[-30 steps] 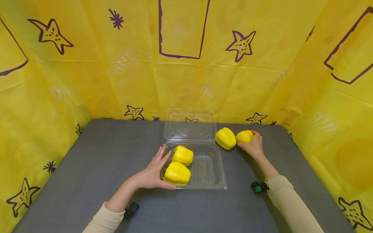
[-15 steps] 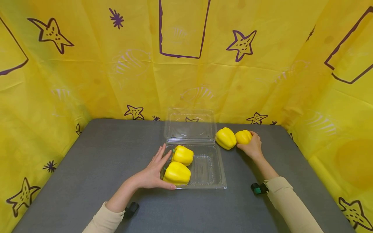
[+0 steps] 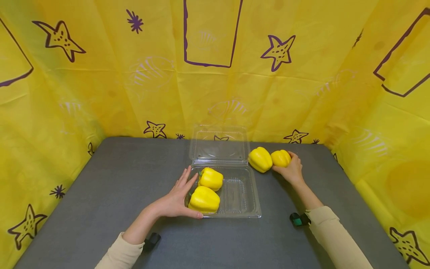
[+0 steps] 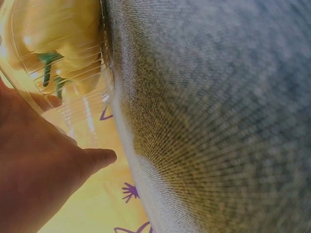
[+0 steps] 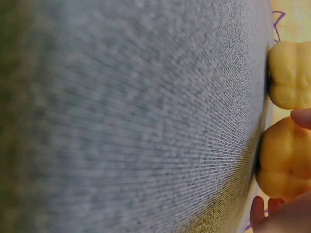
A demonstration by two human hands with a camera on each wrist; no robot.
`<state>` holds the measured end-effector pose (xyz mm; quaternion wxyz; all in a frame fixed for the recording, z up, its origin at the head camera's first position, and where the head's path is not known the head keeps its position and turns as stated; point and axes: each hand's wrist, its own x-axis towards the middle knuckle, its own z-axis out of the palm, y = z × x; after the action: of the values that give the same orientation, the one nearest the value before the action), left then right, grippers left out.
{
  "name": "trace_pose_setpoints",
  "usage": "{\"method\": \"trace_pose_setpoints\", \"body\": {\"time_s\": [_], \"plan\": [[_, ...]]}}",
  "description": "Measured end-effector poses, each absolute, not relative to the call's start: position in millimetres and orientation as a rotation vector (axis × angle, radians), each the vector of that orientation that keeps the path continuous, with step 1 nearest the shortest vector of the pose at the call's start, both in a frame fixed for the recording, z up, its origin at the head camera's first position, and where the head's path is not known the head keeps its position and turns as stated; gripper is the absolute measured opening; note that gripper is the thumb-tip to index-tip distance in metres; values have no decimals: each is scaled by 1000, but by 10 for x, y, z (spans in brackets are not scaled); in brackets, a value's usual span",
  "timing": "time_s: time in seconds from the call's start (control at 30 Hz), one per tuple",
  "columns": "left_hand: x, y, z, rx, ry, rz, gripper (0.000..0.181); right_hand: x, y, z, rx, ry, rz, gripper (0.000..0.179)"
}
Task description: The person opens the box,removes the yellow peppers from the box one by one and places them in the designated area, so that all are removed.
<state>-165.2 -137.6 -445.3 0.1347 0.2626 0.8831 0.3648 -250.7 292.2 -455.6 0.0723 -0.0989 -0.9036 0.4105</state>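
Note:
In the head view my right hand (image 3: 291, 170) grips a yellow bell pepper (image 3: 280, 158) on the grey table, thumb on its near side and fingers behind it. The right wrist view shows that held pepper (image 5: 284, 160) between thumb and fingers. Just left of it lies another yellow bell pepper (image 3: 260, 159). My left hand (image 3: 176, 200) spreads its straight fingers along the left side of a clear plastic clamshell box (image 3: 258, 201), thumb by the front rim. Two yellow bell peppers, a rear one (image 3: 211, 179) and a front one (image 3: 204, 200), sit in the box's left half.
The box's clear lid (image 3: 220, 145) stands raised at the back, hinged to the base. Behind and beside the grey table (image 3: 134, 168) hangs a yellow patterned cloth (image 3: 215, 86). A dark strap device shows at each wrist.
The pepper in my right hand has shifted and turned very slightly leftward. My left hand and the box stay where they were.

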Motion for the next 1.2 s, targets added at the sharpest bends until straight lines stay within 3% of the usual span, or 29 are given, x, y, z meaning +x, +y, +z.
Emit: {"method": "trace_pose_setpoints", "body": {"time_s": [0.5, 1.2], "plan": [[-1656, -1369, -4445, 755, 2559, 1054, 126, -2270, 2766, -4380, -341, -2440, 1326, 76], [-1659, -1366, -4450, 737, 2550, 1055, 124, -1960, 2171, -4132, -56, -2410, 1546, 74]]}}
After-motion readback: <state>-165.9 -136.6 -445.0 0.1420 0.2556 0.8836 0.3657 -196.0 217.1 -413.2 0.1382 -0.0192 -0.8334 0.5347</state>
